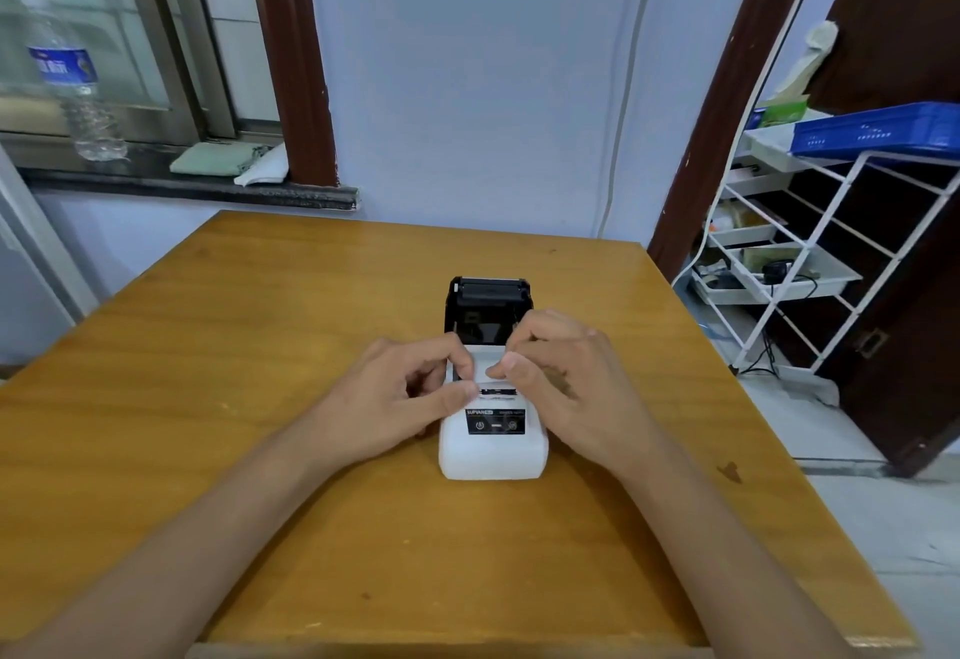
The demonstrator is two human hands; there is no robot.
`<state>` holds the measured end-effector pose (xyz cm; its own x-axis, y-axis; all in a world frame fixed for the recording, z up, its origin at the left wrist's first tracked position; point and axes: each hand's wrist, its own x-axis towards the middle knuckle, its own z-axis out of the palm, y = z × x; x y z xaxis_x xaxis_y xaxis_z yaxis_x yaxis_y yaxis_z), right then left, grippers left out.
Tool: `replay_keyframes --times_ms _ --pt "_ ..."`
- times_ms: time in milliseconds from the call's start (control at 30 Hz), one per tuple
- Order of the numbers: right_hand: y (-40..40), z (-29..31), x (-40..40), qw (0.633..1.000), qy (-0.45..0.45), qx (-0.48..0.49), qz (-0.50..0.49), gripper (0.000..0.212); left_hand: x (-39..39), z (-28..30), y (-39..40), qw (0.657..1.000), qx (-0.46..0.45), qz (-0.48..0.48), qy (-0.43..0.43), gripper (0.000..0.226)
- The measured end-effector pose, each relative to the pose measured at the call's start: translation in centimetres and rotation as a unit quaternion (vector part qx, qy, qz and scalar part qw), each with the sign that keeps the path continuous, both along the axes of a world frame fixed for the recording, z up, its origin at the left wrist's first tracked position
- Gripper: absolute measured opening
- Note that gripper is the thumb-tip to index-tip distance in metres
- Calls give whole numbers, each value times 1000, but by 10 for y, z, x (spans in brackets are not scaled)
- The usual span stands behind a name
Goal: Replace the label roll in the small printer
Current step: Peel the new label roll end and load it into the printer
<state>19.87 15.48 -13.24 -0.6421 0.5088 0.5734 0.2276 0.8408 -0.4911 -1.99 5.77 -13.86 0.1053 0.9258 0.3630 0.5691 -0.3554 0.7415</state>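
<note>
- Small white printer (492,443) at mid tabletop (260,398), long axis running straight away from the wearer, black lid (487,305) hinged open at the far end.
- White label strip (485,365) lying across the open bay, just ahead of the dark feed slot (497,392); roll itself hidden under the fingers, so seating impossible to tell.
- Left hand (395,398) at the printer's left flank, thumb and forefinger pressed together on the strip's left edge.
- Right hand (561,372) at the right flank, grip likewise pinching the strip's right edge, thumb tip on the paper.
- Both hands equally near, meeting over the bay; likely step, drawing the strip toward the slot before closing the lid.
- Open wood on every side, table edges well apart from the printer; wire rack (810,253) off to the right, water bottle (72,81) on the window ledge at far left.
</note>
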Motion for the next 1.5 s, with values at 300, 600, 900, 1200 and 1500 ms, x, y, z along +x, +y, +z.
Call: replay_keyframes --times_ms 300,600,900,1200,1500 --pt "-13 6 5 998 -51 18 -21 40 0 2 3 999 -33 6 -24 13" --pt "-13 5 6 990 -53 107 -80 20 0 2 3 997 -52 9 -49 13" --pt "-15 5 0 981 -26 160 -108 26 -4 -4 10 987 -108 43 -109 17" --pt "-26 6 -3 987 -26 148 -59 26 -2 0 8 988 -109 44 -102 17" --pt "-31 5 -1 988 51 143 21 25 1 2 6 988 -94 22 -118 48"
